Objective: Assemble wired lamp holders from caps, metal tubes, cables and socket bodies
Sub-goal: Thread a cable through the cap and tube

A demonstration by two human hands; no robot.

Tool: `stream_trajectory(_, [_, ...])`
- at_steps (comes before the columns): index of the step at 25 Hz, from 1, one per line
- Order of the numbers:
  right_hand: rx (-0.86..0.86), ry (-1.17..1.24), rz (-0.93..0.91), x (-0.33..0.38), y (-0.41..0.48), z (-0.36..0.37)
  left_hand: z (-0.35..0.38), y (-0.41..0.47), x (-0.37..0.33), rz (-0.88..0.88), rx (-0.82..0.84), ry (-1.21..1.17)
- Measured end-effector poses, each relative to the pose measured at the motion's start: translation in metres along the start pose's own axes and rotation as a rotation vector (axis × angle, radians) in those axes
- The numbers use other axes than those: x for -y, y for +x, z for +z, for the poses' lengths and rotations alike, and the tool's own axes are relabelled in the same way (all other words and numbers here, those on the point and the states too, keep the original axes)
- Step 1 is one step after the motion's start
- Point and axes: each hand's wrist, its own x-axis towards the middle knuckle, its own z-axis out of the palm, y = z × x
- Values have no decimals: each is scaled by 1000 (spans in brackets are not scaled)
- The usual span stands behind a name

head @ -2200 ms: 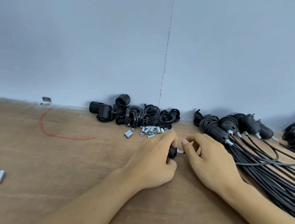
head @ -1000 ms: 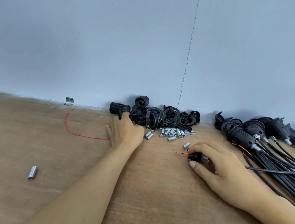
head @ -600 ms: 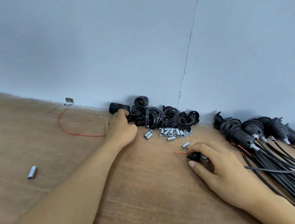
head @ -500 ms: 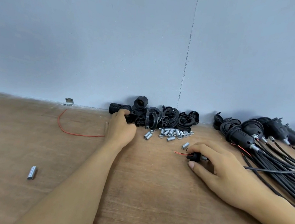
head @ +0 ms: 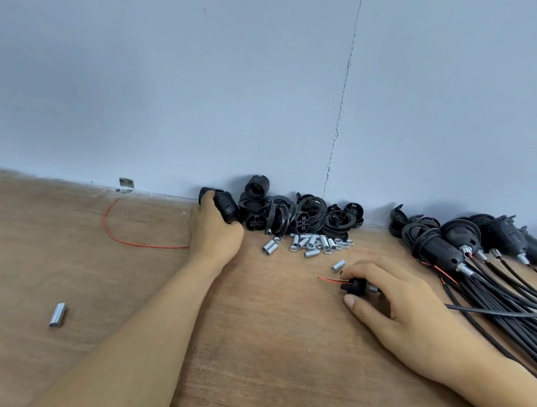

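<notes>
Socket body (head: pixel 224 204) at left end of black parts pile (head: pixel 305 217) by the wall, gripped in left hand (head: pixel 215 235), arm stretched forward. Cap (head: pixel 354 285) on cable (head: pixel 499 311), red wire poking left; right hand (head: pixel 399 305) pinches it, low on table (head: pixel 20 258).

1. Light was soft, even and moderately bright; the wall (head: pixel 176 59) read as flat grey-blue, with a faint darker patch low on its left.
2. Shadows were weak and diffuse. Dim ones fell back onto the wall behind the black parts (head: pixel 306 214), so light seemed to come from above and in front.
3. A soft shadow lay under the right hand (head: pixel 416 307).
4. Small glints showed on the tubes (head: pixel 316 242); the table (head: pixel 274 371) looked matte.
5. The centre was sharp, while detail softened toward the corners.
6. Wide-angle stretch enlarged the forearms at the bottom edge.
</notes>
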Motion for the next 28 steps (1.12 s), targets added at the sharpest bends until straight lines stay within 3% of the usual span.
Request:
stream_trajectory(3, [1,-1,0,0,0,0,1,2,2,18,33,20])
stream_trajectory(17, [0,-11,16,2,1,0,2,3,6,104,-187,-29])
stream_trajectory(23, [-44,-37,93,-2,3,1,3,-25,-20,336,-343,-130])
stream_trajectory(25, [-78,-46,144,-5,5,2,9,-43,-33,441,-283,-197])
stream_trajectory(28, [-109,-69,248,-8,6,2,27,-78,-48,511,14,-275])
